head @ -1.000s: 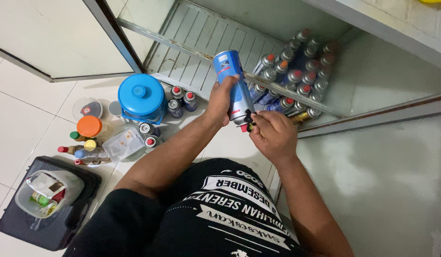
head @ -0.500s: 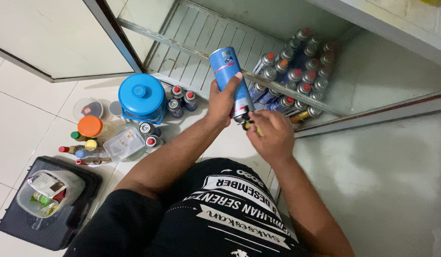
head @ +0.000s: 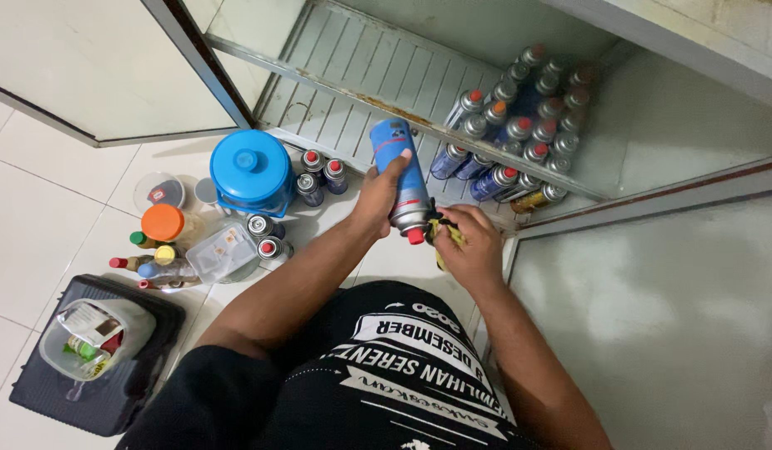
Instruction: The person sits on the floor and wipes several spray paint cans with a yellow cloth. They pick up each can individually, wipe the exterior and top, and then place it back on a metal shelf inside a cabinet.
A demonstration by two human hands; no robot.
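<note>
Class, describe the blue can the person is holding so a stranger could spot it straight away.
Start at the open cabinet with its slatted floor. In front of it the left hand grips a tall blue can, red cap pointing down. Unlike the cans stored inside, it is lifted and inverted.

A blue gas canister with a red cap, tilted, bottom pointing up, above the white floor tiles.

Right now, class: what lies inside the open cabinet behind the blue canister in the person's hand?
Inside the cabinet, a cluster of canisters sits on its slatted floor at right. The raised blue canister and left hand cover part of the front edge.
</note>
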